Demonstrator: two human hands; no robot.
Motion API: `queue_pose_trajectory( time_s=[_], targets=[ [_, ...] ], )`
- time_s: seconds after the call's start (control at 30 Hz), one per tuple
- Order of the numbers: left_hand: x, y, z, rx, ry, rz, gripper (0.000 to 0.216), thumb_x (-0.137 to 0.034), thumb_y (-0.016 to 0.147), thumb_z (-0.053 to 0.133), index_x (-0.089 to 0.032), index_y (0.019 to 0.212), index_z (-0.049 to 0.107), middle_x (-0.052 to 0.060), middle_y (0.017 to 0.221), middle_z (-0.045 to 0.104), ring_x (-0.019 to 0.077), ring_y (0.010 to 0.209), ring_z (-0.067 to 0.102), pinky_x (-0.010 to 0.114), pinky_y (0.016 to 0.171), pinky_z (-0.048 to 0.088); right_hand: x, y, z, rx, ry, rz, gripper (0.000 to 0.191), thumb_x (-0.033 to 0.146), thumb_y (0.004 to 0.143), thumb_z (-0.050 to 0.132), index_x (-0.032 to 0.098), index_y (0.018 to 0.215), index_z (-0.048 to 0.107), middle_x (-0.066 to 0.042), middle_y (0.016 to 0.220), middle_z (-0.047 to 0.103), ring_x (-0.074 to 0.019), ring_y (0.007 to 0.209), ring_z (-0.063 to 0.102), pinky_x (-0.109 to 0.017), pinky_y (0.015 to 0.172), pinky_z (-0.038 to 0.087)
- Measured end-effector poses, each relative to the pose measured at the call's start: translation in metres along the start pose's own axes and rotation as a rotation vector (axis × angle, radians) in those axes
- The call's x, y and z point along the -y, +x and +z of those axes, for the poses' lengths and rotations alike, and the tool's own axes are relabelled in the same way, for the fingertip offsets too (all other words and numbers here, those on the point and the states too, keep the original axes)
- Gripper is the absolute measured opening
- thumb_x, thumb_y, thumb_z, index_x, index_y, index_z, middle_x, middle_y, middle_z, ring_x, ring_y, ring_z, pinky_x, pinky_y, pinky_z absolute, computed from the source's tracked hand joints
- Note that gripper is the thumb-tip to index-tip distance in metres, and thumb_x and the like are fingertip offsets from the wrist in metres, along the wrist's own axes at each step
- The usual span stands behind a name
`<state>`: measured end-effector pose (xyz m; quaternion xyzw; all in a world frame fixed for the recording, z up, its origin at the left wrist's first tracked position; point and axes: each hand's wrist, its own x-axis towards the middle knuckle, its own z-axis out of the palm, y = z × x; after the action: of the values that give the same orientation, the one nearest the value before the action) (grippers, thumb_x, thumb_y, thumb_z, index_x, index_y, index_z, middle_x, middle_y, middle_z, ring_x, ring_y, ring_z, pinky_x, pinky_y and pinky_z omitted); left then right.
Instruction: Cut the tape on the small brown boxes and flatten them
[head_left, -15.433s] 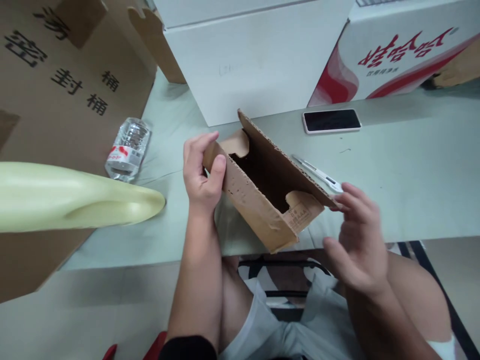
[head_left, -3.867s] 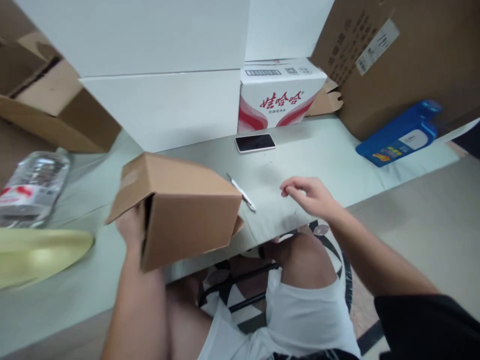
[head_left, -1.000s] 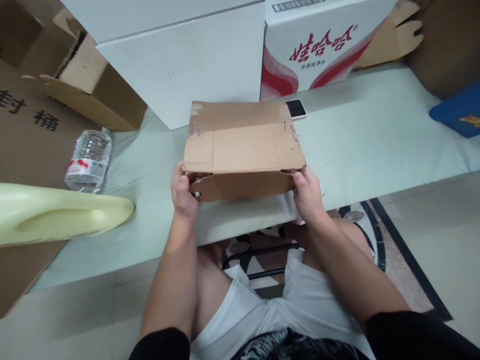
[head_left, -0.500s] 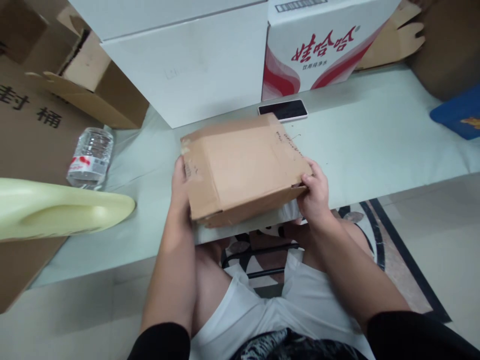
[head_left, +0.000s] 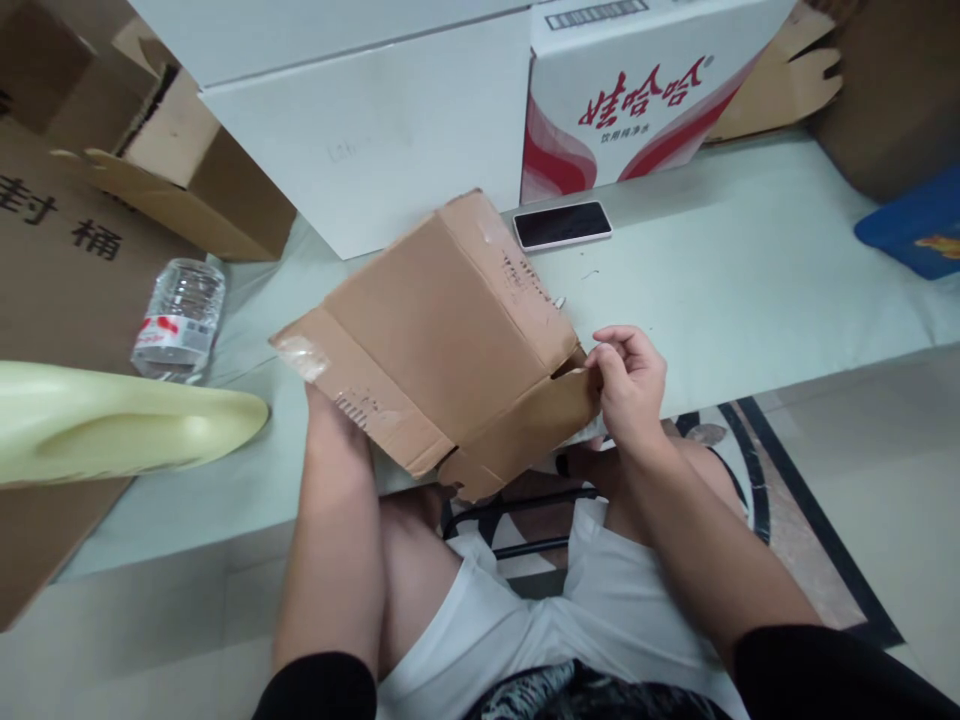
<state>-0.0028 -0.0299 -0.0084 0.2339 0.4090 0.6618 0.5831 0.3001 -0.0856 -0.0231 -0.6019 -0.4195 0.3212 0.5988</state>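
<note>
A brown cardboard box [head_left: 442,310], flattened at the top with its side flaps folded down, is tilted over the front of the table. Strips of clear tape and dark printing show along its edges. My left hand [head_left: 326,405] is beneath the box's left end; its fingers are hidden by the cardboard it supports. At the near right corner, my right hand [head_left: 634,380] has its fingers curled, thumb and forefinger pinching at the edge of a front flap [head_left: 536,420].
Behind the box, a phone [head_left: 562,226] lies before white cartons [head_left: 360,150] and a red-and-white carton [head_left: 622,110]. At left are a plastic water bottle [head_left: 180,320] and a pale yellow-green object [head_left: 135,420]. A blue object [head_left: 919,230] is at right.
The cardboard box has turned, its left end coming down toward me and its front flap swinging lower. My left hand has slid further under it; my right hand's fingers have shifted at the corner.
</note>
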Motion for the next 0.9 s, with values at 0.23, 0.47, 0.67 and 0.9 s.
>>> queue_pose_trajectory(
  time_s=[0.23, 0.47, 0.67, 0.9],
  targets=[
    [-0.004, -0.002, 0.006, -0.048, -0.045, 0.112, 0.059, -0.07, 0.095, 0.057, -0.016, 0.111, 0.072, 0.004, 0.091, 0.081, 0.0259, 0.093, 0.074, 0.041, 0.085, 0.058, -0.009, 0.006, -0.002, -0.002, 0.106, -0.003, 0.036, 0.052, 0.081, 0.069, 0.025, 0.103, 0.061, -0.004, 0.1, 0.069, -0.0192, 0.091, 0.066, -0.034, 0.08, 0.054],
    [-0.002, 0.005, 0.017, -0.119, -0.098, 0.14, 0.053, -0.058, 0.103, 0.042, -0.014, 0.116, 0.07, 0.007, 0.088, 0.079, 0.0221, 0.095, 0.072, 0.03, 0.084, 0.055, -0.005, -0.004, 0.004, 0.379, 0.349, 0.383, 0.046, 0.061, 0.066, 0.084, 0.025, 0.087, 0.065, 0.0, 0.067, 0.066, -0.0198, 0.062, 0.064, -0.036, 0.063, 0.055],
    [-0.009, 0.001, 0.02, 0.01, -0.216, 0.211, 0.036, -0.046, 0.086, 0.055, -0.018, 0.103, 0.07, 0.008, 0.089, 0.077, 0.025, 0.098, 0.072, 0.033, 0.089, 0.056, 0.024, -0.007, -0.007, 0.268, 0.477, 0.546, 0.045, 0.048, 0.058, 0.085, 0.021, 0.091, 0.07, -0.004, 0.071, 0.075, -0.0264, 0.067, 0.073, -0.043, 0.067, 0.064],
    [-0.022, 0.0, 0.019, 0.018, -0.199, -0.092, 0.03, -0.049, 0.081, 0.059, -0.021, 0.082, 0.068, 0.003, 0.07, 0.066, 0.0162, 0.059, 0.061, 0.031, 0.06, 0.057, 0.077, 0.044, -0.1, -0.312, 0.47, 0.171, 0.024, 0.026, 0.059, 0.077, 0.023, 0.075, 0.06, 0.008, 0.06, 0.06, -0.0033, 0.035, 0.038, -0.017, 0.026, 0.022]
  ],
)
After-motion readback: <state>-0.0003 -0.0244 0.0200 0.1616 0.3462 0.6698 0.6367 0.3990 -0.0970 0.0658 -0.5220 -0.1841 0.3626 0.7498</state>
